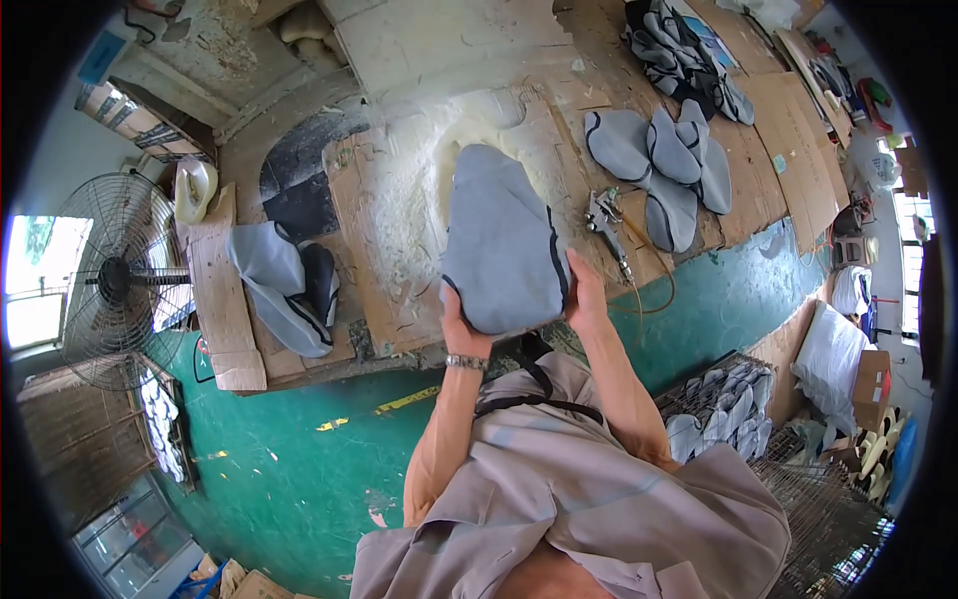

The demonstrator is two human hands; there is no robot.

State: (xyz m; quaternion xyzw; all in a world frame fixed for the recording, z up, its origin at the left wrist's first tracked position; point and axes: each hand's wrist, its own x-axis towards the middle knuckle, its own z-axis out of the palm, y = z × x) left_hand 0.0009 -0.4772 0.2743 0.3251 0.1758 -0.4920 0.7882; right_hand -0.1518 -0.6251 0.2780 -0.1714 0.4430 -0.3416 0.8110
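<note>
A worker's left hand point(456, 327) and right hand point(587, 297) grasp opposite near edges of a gray fabric piece point(504, 245), seemingly to keep it spread and steady, at the desk's point(746, 165) pale-crusted middle. A spray gun point(605, 218) lies to the right, probably for easy reach, near similar gray pieces point(674, 146).

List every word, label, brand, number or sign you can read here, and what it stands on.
No text is readable.
Upper-left box: dark marks, too blurred to read.
Brown carton at right: a small reddish mark, too small to read.
Cardboard sheet on the table's right: faint marks; cannot tell if they are writing.
Gray piece between the left hand and right hand: no lettering visible.
</note>
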